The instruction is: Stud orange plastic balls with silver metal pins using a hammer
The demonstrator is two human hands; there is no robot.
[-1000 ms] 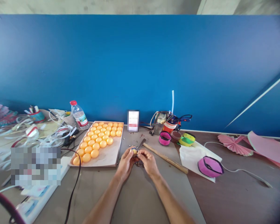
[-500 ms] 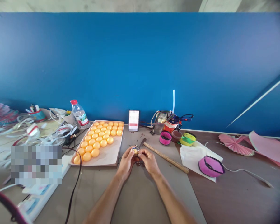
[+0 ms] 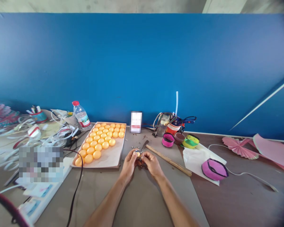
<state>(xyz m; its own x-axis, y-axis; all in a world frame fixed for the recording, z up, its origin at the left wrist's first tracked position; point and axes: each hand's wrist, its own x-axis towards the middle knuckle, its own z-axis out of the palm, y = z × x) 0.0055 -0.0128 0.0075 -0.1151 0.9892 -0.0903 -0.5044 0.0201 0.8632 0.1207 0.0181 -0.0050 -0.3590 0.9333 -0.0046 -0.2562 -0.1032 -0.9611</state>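
Between my hands is a small yellow-orange ball [image 3: 138, 154] with shiny and bluish bits on its surface; the fingers cover much of it. My left hand [image 3: 128, 164] is closed around its left side. My right hand [image 3: 151, 163] has its thumb and fingers pinched together against the right side, and whatever they hold is too small to make out. Small dark and shiny pieces [image 3: 142, 164] lie on the table below and around the hands. A hammer [image 3: 169, 160] with a wooden handle rests just right of the hands, its dark head close to the ball.
On the left stands a shallow tray [image 3: 111, 157] of orange balls, with a water bottle [image 3: 81, 117] behind. Magenta fabric rings [image 3: 215, 169], a yellow-green one [image 3: 191, 141] and a brown cup [image 3: 179, 138] are on the right. A black cable [image 3: 78, 186] crosses the left side.
The ball is turned slightly between my fingers, showing more of its shiny bits. Both hands stay in nearly the same place, and the view shifts very little.
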